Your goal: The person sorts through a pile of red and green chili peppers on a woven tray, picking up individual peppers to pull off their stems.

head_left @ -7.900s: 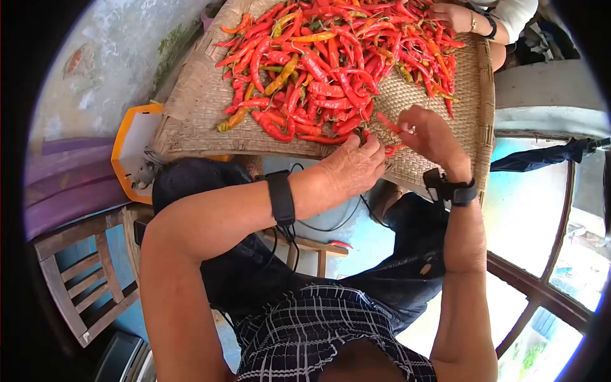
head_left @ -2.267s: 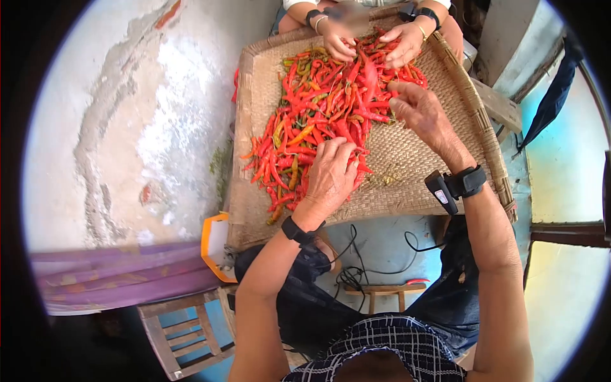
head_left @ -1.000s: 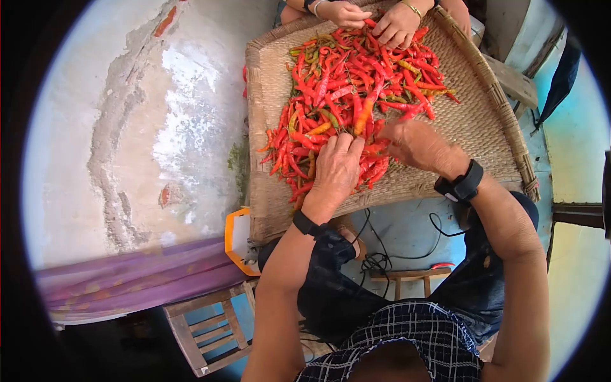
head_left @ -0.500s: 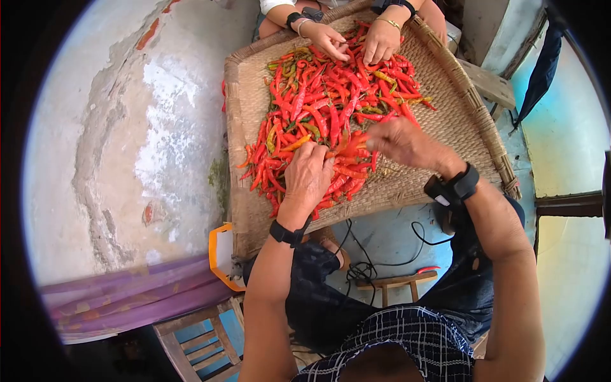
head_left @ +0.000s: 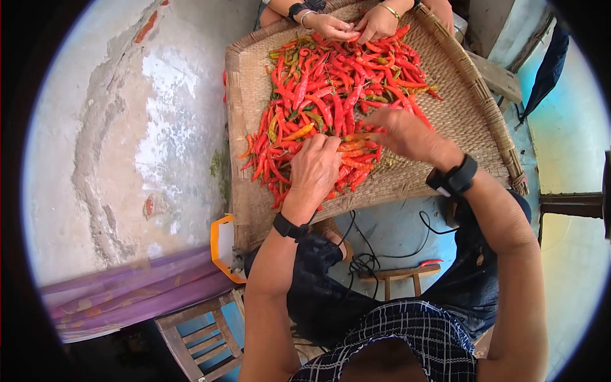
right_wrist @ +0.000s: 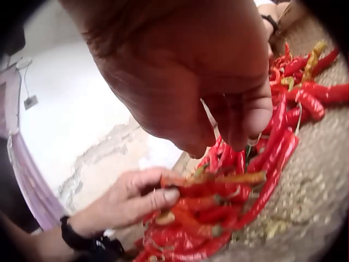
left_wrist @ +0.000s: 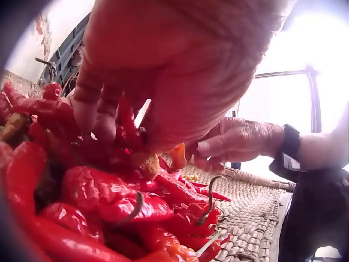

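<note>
Red peppers point(head_left: 344, 95) with a few orange and green ones lie heaped on a woven tray point(head_left: 468, 121). At the heap's near edge, my left hand point(head_left: 313, 167) holds several peppers between thumb and fingers; the right wrist view shows this left hand point(right_wrist: 128, 202) around red and orange peppers point(right_wrist: 202, 204). My right hand point(head_left: 410, 135), blurred, hovers just right of them. Its fingers are curled in the right wrist view, where the hand point(right_wrist: 185, 71) hangs over the heap; whether a stem is between the fingertips cannot be told.
Across the tray, another person's hands point(head_left: 356, 25) meet over the far peppers. A small wooden stool point(head_left: 401, 272) with a red pepper on it and black cables point(head_left: 366, 258) are below the near edge. An orange-edged box point(head_left: 223, 251) stands at the left corner.
The near peppers held by my left hand sit differently, and my right hand has shifted slightly right. The other person's hands have come together. Earlier, my hands were at the tray's near edge.
</note>
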Tool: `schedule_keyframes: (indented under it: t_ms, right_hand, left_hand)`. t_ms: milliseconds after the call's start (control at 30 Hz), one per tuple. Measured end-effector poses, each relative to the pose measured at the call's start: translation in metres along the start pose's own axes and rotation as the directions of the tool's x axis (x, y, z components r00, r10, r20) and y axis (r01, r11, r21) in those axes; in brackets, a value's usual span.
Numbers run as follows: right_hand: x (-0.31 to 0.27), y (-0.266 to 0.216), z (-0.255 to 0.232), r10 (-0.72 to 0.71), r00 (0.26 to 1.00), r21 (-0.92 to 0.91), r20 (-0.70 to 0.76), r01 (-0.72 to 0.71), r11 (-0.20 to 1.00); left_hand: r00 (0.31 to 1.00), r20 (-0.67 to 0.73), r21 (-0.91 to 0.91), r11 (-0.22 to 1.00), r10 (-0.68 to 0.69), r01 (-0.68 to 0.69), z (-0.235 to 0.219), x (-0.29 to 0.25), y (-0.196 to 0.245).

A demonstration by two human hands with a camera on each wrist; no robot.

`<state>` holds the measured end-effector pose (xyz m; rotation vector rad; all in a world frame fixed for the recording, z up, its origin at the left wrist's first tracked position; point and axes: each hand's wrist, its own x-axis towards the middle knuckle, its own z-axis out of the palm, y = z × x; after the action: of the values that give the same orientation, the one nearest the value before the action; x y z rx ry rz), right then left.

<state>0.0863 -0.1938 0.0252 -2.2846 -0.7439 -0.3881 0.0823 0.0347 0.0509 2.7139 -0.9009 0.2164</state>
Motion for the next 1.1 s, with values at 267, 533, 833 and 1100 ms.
schedule_keyframes:
  t_ms: [267, 533, 833, 1100]
  right_hand:
    - [0.002, -0.03, 0.026, 0.148, 0.947, -0.174, 0.284, -0.101, 0.98]
    - [0.005, -0.015, -0.017, 0.109, 0.912, 0.185, 0.396, -0.196, 0.963]
    - [0.027, 0.003, -0.052, 0.6, 0.793, 0.515, -0.109, -0.471, 0.716]
    - [0.004, 0.009, 0.034, -0.011, 0.998, -0.066, -0.064, 0.006, 0.998]
  left_hand:
    - [0.999, 0.004, 0.002, 0.999, 0.053, -0.053, 0.002, -0.001, 0.0]
    - [0.998, 0.057, 0.012, 1.0, -0.02, 0.019, -0.003, 0.0, -0.003]
    - [1.0, -0.005, 0.015, 1.0, 0.02, -0.02, 0.006, -0.003, -0.006]
    - [0.999, -0.01, 0.022, 0.998, 0.053, -0.053, 0.006, -0.002, -0.007]
